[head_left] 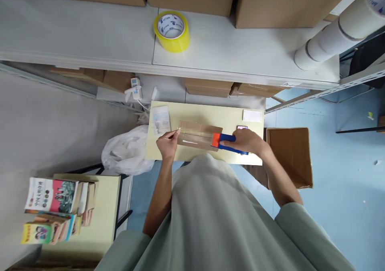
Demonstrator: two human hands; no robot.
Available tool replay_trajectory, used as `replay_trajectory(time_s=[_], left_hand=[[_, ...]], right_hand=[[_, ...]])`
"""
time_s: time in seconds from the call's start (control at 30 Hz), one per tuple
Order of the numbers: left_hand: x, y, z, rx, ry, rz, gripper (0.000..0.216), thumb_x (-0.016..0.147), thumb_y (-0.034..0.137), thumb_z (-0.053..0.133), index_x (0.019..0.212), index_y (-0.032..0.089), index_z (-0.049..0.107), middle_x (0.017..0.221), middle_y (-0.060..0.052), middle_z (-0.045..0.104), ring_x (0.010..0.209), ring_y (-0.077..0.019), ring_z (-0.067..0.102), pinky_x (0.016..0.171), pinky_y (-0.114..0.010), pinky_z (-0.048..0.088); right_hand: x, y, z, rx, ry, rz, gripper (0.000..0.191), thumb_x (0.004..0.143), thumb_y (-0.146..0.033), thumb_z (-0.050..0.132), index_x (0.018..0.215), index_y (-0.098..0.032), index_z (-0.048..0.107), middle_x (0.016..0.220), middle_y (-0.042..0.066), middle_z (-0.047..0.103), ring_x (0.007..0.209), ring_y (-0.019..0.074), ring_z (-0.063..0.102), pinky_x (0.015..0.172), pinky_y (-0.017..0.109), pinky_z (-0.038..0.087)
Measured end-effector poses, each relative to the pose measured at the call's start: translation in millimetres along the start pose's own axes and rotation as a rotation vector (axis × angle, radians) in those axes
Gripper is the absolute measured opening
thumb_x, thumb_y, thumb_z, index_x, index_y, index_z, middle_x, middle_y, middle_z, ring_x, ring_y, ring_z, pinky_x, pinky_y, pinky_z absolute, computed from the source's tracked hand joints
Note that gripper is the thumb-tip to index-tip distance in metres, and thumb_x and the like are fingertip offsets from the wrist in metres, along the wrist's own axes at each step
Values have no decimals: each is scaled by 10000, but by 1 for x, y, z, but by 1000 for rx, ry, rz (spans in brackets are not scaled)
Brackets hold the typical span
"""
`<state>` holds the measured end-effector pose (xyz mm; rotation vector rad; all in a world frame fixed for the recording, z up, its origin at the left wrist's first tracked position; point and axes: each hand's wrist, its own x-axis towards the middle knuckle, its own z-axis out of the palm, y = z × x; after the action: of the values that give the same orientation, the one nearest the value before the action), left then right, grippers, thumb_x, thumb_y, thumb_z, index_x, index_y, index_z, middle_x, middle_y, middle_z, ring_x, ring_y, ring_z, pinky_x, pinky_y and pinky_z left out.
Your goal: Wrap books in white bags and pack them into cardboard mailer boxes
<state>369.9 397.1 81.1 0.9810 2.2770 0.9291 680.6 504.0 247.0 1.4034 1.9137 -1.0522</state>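
We have both hands at work over a pale yellow surface [207, 110], with a long piece of brown cardboard [198, 141] lying on it between them, close to the near edge. Our left hand [167, 144] has its thumb and fingertips drawn together in a pinch on the end of the clear tape [195, 131], right at the cardboard's left edge. Our right hand [245, 140] is curled firmly around the blue body of a tape dispenser [225, 138], whose orange front sits over the cardboard's right end; the tape runs along the cardboard between the two. We cannot tell how much of that strip is stuck down. A phone [242, 127] lies just beyond our right hand, partly covered by it, and a white card [252, 115] is near the far right corner. A printed slip [161, 119] lies at the left, just beyond our left hand. On the grey shelf [90, 34] above, we see a yellow tape roll [174, 42]. Below the surface's right end stands a brown carton [288, 154], while a white plastic bag [126, 152] bulges beside its left end.
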Motion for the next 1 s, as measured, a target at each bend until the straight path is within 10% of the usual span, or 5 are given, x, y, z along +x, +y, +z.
replay_trajectory(time_s=[0.3, 1.0], left_hand=[[4, -17, 0, 5, 0, 28, 260, 882, 427, 746, 900, 197, 865, 989, -77, 871, 982, -295, 818, 937, -364, 617], [-1, -18, 6, 83, -126, 111, 350, 1001, 387, 558, 1099, 178, 820, 1182, -149, 842, 1059, -274, 783, 1014, -364, 582]], right_hand=[[8, 53, 9, 155, -88, 132, 627, 940, -795, 681, 794, -185, 688, 699, 81, 750, 550, 191, 693, 562, 307, 499], [34, 15, 78, -165, 136, 221, 601, 1077, -663, 579, 1185, -107, 781, 1137, 231, 806, 1066, 327, 795, 821, 336, 543]])
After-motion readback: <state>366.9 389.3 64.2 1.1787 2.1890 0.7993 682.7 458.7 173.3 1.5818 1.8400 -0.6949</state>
